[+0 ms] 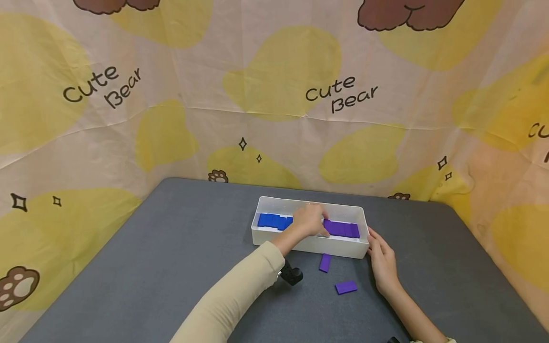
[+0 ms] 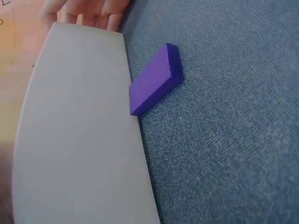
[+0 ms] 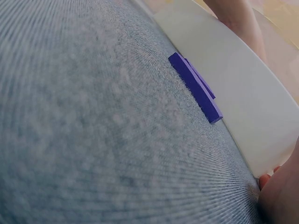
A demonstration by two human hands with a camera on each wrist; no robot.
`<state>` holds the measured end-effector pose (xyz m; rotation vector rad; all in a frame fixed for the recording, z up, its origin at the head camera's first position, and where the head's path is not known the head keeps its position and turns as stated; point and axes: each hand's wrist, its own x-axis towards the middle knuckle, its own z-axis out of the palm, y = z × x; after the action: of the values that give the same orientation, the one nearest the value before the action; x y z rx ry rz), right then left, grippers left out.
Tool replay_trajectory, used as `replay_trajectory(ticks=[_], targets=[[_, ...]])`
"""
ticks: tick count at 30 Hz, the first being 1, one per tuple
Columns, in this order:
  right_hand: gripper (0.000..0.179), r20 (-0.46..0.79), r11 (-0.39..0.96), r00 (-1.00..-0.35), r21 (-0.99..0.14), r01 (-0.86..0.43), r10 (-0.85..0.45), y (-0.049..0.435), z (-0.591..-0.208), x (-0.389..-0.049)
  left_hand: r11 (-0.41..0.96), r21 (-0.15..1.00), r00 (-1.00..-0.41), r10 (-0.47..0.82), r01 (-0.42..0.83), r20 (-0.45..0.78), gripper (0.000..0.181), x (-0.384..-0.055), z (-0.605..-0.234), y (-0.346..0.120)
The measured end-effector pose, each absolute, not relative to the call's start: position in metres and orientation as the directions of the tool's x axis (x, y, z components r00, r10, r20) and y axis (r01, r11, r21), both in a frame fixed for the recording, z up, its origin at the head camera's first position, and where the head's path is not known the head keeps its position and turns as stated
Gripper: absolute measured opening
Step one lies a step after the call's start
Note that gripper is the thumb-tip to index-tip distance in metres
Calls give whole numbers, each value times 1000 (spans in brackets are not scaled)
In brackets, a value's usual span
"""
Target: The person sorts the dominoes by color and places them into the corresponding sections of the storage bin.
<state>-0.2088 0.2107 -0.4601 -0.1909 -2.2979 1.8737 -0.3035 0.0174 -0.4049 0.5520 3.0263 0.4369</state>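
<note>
A long white plastic box (image 1: pixel 309 245) holds a row of blue domino blocks (image 1: pixel 269 220) at its left and a row of purple domino blocks (image 1: pixel 344 229) at its right. My left hand (image 1: pixel 305 222) reaches over the front wall into the box. Its thumb and fingers pinch the left end of the purple row, on a purple domino block partly hidden by the hand. At the box's right end, my right hand (image 1: pixel 383 261) rests with its fingers (image 2: pixel 88 19) against the end wall.
Outside the front wall, one purple block (image 2: pixel 156 79) lies on the grey cloth-covered table (image 1: pixel 206 267). Another purple block (image 1: pixel 345 287) lies nearer to me. A printed cloth (image 1: pixel 274 71) hangs behind the table. A black wrist mount (image 1: pixel 291 274) sits under my left sleeve.
</note>
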Motion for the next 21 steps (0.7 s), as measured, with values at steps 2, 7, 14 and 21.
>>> replay_trajectory(ticks=[2, 7, 14, 21], targets=[[55, 49, 204, -978, -979, -7, 204, 211, -460, -209, 902, 276, -940, 342, 331, 11, 47, -304, -405, 19], [55, 52, 200, -977, -980, -11, 205, 210, -459, -209, 914, 251, -944, 330, 319, 1, 47, -305, -407, 21], [55, 53, 207, -975, -978, -7, 215, 209, -459, -209, 927, 217, -948, 318, 307, -16, 50, -305, -408, 23], [55, 54, 214, -975, -977, -8, 214, 210, -459, -208, 938, 177, -950, 309, 298, -37, 55, -301, -406, 24]])
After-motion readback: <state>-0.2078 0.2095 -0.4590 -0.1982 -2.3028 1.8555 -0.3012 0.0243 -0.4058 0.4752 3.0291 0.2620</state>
